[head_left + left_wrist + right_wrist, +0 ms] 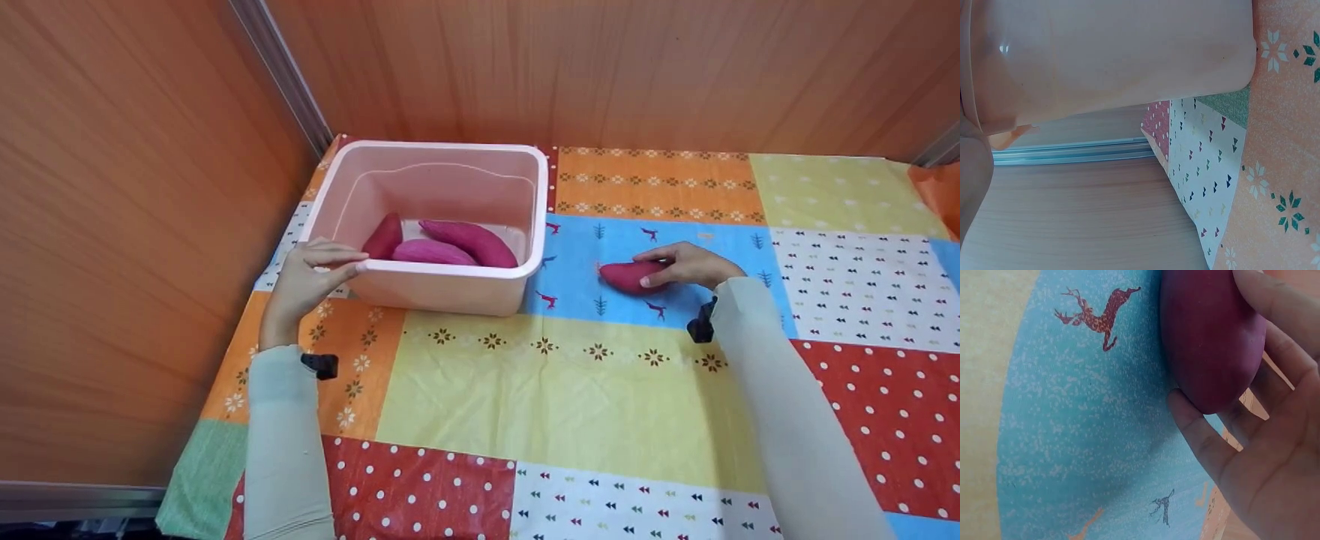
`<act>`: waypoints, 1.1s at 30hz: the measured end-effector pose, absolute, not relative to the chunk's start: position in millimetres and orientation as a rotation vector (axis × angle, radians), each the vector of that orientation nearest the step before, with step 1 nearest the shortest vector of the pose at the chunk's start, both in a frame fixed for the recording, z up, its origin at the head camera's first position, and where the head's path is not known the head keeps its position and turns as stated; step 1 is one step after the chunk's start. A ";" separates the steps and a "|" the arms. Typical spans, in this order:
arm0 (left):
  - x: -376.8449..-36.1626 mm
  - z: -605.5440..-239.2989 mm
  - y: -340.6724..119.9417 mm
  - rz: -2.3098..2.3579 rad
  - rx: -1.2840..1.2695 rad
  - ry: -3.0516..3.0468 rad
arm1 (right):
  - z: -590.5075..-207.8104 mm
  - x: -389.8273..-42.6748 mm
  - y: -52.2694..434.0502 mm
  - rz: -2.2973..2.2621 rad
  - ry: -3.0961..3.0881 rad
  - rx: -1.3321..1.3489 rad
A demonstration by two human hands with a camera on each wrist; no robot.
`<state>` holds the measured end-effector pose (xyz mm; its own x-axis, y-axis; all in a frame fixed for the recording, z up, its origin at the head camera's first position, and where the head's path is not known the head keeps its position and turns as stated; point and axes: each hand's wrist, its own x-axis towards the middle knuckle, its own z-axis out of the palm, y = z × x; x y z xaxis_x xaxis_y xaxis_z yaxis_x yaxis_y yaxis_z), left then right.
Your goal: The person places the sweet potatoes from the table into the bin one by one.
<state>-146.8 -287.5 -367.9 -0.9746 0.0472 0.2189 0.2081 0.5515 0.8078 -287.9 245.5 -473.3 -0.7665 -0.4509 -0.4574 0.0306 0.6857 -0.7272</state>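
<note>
A pale pink plastic bin (442,292) stands on the cloth at the left, with three purple-red sweet potatoes (480,241) lying in it. My left hand (304,281) pinches its near left rim corner between thumb and fingers. In the left wrist view the bin's outer wall (1129,50) fills the top, and part of the hand (972,174) shows at the edge. Right of the bin, my right hand (686,266) grips another sweet potato (626,277) over the blue cloth patch. The right wrist view shows thumb and fingers around this sweet potato (1210,343).
A patchwork-print cloth (465,390) covers the table. Wood-grain panels (600,67) rise behind it and along the left side, the left panel (150,187) close to the bin. Something orange (937,191) lies at the far right edge.
</note>
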 end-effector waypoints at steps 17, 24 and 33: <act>-145.7 -364.1 -287.6 -1.408 -0.187 -2.629 | -468.2 -283.6 237.2 -0.943 2.342 -0.271; -148.1 -364.9 -288.3 -1.445 -0.181 -2.627 | -469.6 -281.6 240.1 -0.978 2.353 -0.259; -146.9 -365.8 -289.5 -1.460 -0.182 -2.633 | -473.3 -276.5 239.8 -1.048 2.334 -0.232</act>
<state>-146.9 -289.5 -365.8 -0.9849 0.0441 0.1675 0.1655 0.5257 0.8344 -276.5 239.8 -473.3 -0.8253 -0.3723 -0.4246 0.0701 0.6785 -0.7312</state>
